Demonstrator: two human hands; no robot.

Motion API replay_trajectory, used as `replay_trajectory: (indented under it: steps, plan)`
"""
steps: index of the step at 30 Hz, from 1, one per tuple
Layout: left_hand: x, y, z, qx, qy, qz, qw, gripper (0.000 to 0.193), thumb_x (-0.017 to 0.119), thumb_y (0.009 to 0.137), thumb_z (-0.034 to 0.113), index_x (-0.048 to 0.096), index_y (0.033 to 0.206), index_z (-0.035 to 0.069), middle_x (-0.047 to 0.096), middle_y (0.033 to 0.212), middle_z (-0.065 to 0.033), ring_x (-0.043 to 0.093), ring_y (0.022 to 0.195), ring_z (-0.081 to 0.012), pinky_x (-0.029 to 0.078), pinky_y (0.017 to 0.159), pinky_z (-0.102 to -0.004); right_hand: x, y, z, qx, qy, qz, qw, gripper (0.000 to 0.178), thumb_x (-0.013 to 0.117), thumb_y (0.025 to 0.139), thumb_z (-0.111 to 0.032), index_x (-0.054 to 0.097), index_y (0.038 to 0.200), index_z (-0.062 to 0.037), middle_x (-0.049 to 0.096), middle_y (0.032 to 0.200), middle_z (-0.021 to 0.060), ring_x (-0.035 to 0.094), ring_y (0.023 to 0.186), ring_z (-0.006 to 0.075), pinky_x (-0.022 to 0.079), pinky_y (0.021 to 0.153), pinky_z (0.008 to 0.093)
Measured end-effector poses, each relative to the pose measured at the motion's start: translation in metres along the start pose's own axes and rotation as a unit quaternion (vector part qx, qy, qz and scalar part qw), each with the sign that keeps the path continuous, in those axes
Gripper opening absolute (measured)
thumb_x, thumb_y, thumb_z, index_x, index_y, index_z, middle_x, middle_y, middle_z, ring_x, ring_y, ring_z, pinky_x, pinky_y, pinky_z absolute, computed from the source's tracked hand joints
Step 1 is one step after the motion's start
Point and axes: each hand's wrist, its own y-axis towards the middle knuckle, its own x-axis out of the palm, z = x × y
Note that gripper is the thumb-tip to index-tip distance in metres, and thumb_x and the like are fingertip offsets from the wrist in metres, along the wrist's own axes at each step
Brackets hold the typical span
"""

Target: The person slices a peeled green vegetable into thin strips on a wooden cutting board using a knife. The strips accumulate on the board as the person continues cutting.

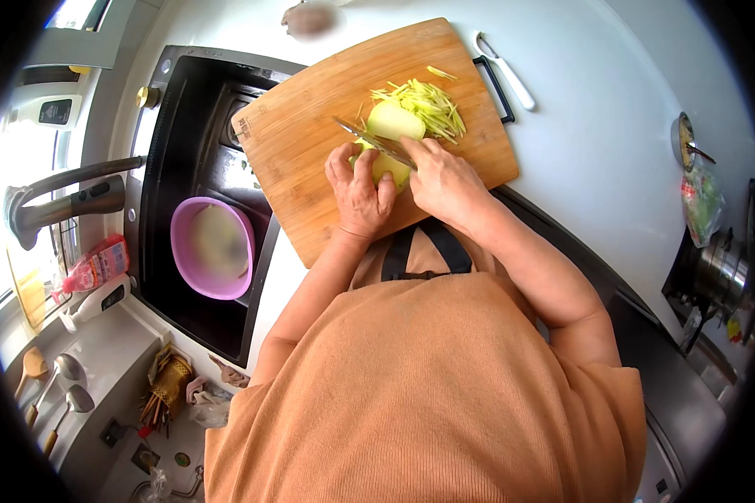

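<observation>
A pale yellow-green vegetable [392, 170], its kind unclear, lies on the wooden cutting board [302, 126]. My left hand [361, 191] presses on it with bent fingers, the fingertips close to the blade. In my right hand [445, 180] is a kitchen knife [373, 140], gripped near the handle, with its blade slanting up to the left across the vegetable. Just beyond the blade rests a smooth pale slice [394, 121]. A heap of thin yellow-green shreds [432, 105] sits beside that slice. The knife's handle is mostly hidden by my right hand.
Left of the board is a black sink [164, 151] holding a purple basin [176, 243] of cloudy liquid. The board's left part overhangs the sink. A white-handled peeler [514, 82] lies right of the board. Far right stand a small bowl [684, 134] and a metal pot [717, 270].
</observation>
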Motion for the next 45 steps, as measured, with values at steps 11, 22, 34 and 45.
replay_trajectory:
  steps: [11,22,34,45]
  plan:
    - [0.001,0.000,-0.002,0.003,-0.013,0.004,1.000,0.040,0.061,0.071,0.016,0.057,0.108,0.003,0.047,0.114,-0.0202,0.043,0.110,-0.0391,0.034,0.098,-0.0481,-0.043,-0.027,-0.013,-0.087,-0.050,0.039,0.994,0.029,0.052,0.080,0.003,0.048,0.110,-0.0004,0.059,0.083,0.0177,0.065,0.069,0.0362,0.055,0.061,0.0440]
    - [0.001,0.001,-0.001,0.005,-0.011,0.009,1.000,0.040,0.061,0.069,0.017,0.058,0.107,0.003,0.046,0.113,-0.0206,0.043,0.109,-0.0392,0.034,0.097,-0.0479,-0.064,-0.039,-0.020,-0.076,-0.043,-0.006,0.996,0.020,0.052,0.084,0.001,0.047,0.104,0.0002,0.059,0.083,0.0183,0.064,0.070,0.0366,0.054,0.060,0.0436]
    - [0.004,-0.001,-0.001,-0.007,-0.020,0.014,1.000,0.040,0.062,0.068,0.016,0.060,0.105,0.003,0.046,0.113,-0.0205,0.042,0.110,-0.0382,0.034,0.097,-0.0477,-0.066,-0.026,-0.026,-0.079,-0.082,-0.059,0.992,0.028,0.054,0.077,0.007,0.046,0.103,0.0041,0.057,0.080,0.0192,0.065,0.068,0.0360,0.056,0.058,0.0414]
    - [0.007,-0.003,-0.003,-0.005,-0.031,0.028,0.999,0.039,0.063,0.067,0.017,0.061,0.104,0.004,0.045,0.114,-0.0206,0.042,0.109,-0.0390,0.034,0.097,-0.0478,-0.055,-0.010,-0.032,-0.053,-0.088,-0.086,0.991,0.017,0.053,0.084,0.003,0.041,0.096,-0.0007,0.053,0.081,0.0191,0.062,0.068,0.0402,0.053,0.057,0.0464]
